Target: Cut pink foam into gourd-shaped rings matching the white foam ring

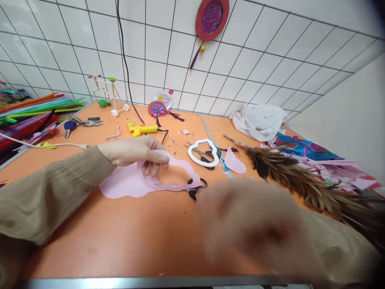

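Observation:
My left hand (146,154) pinches a pink paper cloud-shaped ring (183,187) with a large hole in its middle. Underneath its left part lies a flat pink paper sheet (120,182) with a wavy edge. Black-handled scissors (192,193) lie on the table at the ring's right end, their blades partly hidden by the paper. My right hand (249,224), close to the camera at the lower right, is smeared by motion, so its fingers cannot be made out. Beyond it lie a white cloud-shaped ring (192,154) and a pink paper scrap (234,161).
A yellow glue gun (141,128), keys (70,126) and colourful pipe cleaners (42,108) lie at the back left. On the right are a feather duster (279,168) and a white plastic bag (258,120). More scissors lie under the white ring. A tiled wall (159,44) stands behind.

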Tool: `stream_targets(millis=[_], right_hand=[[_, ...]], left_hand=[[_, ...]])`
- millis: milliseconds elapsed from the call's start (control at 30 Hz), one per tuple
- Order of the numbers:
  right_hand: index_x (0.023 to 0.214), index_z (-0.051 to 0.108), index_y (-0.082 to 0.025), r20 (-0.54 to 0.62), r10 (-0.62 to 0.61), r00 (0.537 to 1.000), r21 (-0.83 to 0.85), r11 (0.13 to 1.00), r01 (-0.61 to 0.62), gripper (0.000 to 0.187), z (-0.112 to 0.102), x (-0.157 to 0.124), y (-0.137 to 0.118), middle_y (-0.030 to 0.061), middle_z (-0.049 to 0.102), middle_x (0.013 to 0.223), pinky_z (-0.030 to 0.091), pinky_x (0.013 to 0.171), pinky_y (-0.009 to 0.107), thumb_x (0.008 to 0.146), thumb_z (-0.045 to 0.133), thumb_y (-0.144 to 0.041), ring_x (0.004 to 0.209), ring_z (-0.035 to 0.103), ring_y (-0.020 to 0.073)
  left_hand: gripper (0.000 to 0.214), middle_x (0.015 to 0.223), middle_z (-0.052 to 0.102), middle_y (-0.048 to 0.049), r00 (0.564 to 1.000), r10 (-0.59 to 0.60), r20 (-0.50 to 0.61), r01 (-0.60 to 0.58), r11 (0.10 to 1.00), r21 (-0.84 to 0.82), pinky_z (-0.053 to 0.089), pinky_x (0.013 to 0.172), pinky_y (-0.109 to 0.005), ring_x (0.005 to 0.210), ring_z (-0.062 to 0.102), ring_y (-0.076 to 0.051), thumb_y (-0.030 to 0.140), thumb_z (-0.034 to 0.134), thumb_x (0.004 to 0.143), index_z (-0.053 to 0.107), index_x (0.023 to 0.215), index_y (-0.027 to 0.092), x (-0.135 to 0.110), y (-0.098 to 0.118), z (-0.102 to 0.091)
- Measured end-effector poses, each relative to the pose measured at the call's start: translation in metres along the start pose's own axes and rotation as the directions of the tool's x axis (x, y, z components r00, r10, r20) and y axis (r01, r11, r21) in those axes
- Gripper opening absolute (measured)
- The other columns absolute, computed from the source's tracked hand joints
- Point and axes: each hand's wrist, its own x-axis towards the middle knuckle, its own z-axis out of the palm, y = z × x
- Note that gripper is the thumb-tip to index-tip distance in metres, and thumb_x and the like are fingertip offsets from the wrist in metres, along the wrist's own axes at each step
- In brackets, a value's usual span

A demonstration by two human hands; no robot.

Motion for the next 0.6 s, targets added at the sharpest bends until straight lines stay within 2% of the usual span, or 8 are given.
stream_targets(millis=[100, 167, 233, 267, 400, 467, 533, 600], right_hand=[[0.069, 0.066, -0.023, 0.037, -0.028, 0.999, 0.109, 0.994, 0.024, 0.024, 0.009, 0.019, 0.011, 0.0032, 0.067, 0.080, 0.052, 0.062, 0.034, 0.081, 0.062, -0.043, 0.081, 0.064, 0.0190], [0.077, 0.067, -0.021, 0.156, 0.015, 0.988, 0.231, 0.972, -0.052, 0.010, 0.020, 0.030, 0.021, 0.0037, 0.068, 0.082, 0.053, 0.063, 0.031, 0.077, 0.065, -0.030, 0.077, 0.063, 0.0173], [0.069, 0.063, -0.018, 0.320, 0.083, 0.944, 0.320, 0.928, -0.190, 0.012, 0.029, 0.037, 0.031, 0.0014, 0.063, 0.065, 0.046, 0.051, 0.026, 0.078, 0.062, -0.027, 0.058, 0.057, 0.0129], [0.066, 0.061, -0.018, 0.358, 0.103, 0.928, 0.356, 0.904, -0.238, 0.015, 0.033, 0.039, 0.035, 0.0001, 0.060, 0.061, 0.043, 0.048, 0.025, 0.078, 0.062, -0.027, 0.054, 0.054, 0.0114], [0.067, 0.059, -0.018, 0.379, 0.127, 0.917, 0.415, 0.862, -0.292, 0.020, 0.030, 0.046, 0.046, -0.0004, 0.060, 0.062, 0.042, 0.051, 0.025, 0.080, 0.062, -0.032, 0.056, 0.055, 0.0118], [0.069, 0.059, -0.018, 0.457, 0.069, 0.887, 0.285, 0.933, -0.220, 0.020, 0.023, 0.048, 0.049, 0.0003, 0.061, 0.063, 0.041, 0.053, 0.025, 0.085, 0.055, -0.030, 0.058, 0.055, 0.0125], [0.069, 0.060, -0.018, 0.584, 0.015, 0.811, 0.012, 1.000, -0.027, 0.018, 0.015, 0.046, 0.050, 0.0002, 0.059, 0.063, 0.036, 0.053, 0.025, 0.085, 0.054, -0.024, 0.057, 0.052, 0.0121], [0.071, 0.061, -0.019, 0.687, 0.034, 0.726, -0.222, 0.961, 0.165, 0.010, 0.011, 0.041, 0.048, -0.0007, 0.057, 0.064, 0.030, 0.052, 0.026, 0.079, 0.062, -0.024, 0.055, 0.047, 0.0119]], left_hand=[[0.024, 0.049, 0.065, -0.0027, 0.999, -0.009, 0.049, 0.008, 1.000, 0.030, 0.042, 0.043, -0.021, 0.042, 0.053, -0.011, 0.032, 0.064, 0.085, 0.071, 0.070, 0.015, -0.002, 0.002, 0.005], [0.024, 0.050, 0.066, -0.0026, 0.996, -0.019, 0.085, 0.016, 0.999, 0.038, 0.042, 0.043, -0.021, 0.043, 0.053, -0.011, 0.033, 0.063, 0.086, 0.072, 0.072, 0.015, -0.002, 0.003, 0.008], [0.024, 0.050, 0.066, -0.0024, 0.996, -0.020, 0.082, 0.017, 0.999, 0.037, 0.041, 0.042, -0.020, 0.043, 0.054, -0.011, 0.034, 0.064, 0.086, 0.072, 0.072, 0.015, -0.002, 0.003, 0.010], [0.024, 0.050, 0.066, -0.0025, 0.998, -0.013, 0.060, 0.012, 0.999, 0.032, 0.041, 0.041, -0.020, 0.043, 0.054, -0.010, 0.034, 0.064, 0.085, 0.071, 0.071, 0.015, -0.001, 0.003, 0.009], [0.021, 0.051, 0.067, -0.0032, 0.998, 0.025, -0.055, -0.028, 0.999, -0.047, 0.039, 0.039, -0.019, 0.040, 0.051, -0.009, 0.029, 0.066, 0.084, 0.070, 0.070, 0.014, 0.002, -0.001, -0.001], [0.021, 0.050, 0.066, -0.0036, 0.997, 0.031, -0.069, -0.036, 0.996, -0.081, 0.038, 0.037, -0.018, 0.038, 0.049, -0.008, 0.028, 0.067, 0.083, 0.070, 0.068, 0.013, 0.003, -0.004, -0.007], [0.023, 0.050, 0.066, -0.0039, 0.998, 0.027, -0.060, -0.031, 0.997, -0.074, 0.038, 0.037, -0.018, 0.037, 0.048, -0.008, 0.028, 0.067, 0.083, 0.070, 0.066, 0.013, 0.004, -0.005, -0.009], [0.026, 0.049, 0.065, -0.0042, 0.999, 0.016, -0.041, -0.018, 0.999, -0.041, 0.039, 0.038, -0.018, 0.038, 0.049, -0.008, 0.029, 0.068, 0.083, 0.069, 0.063, 0.013, 0.003, -0.005, -0.009]])
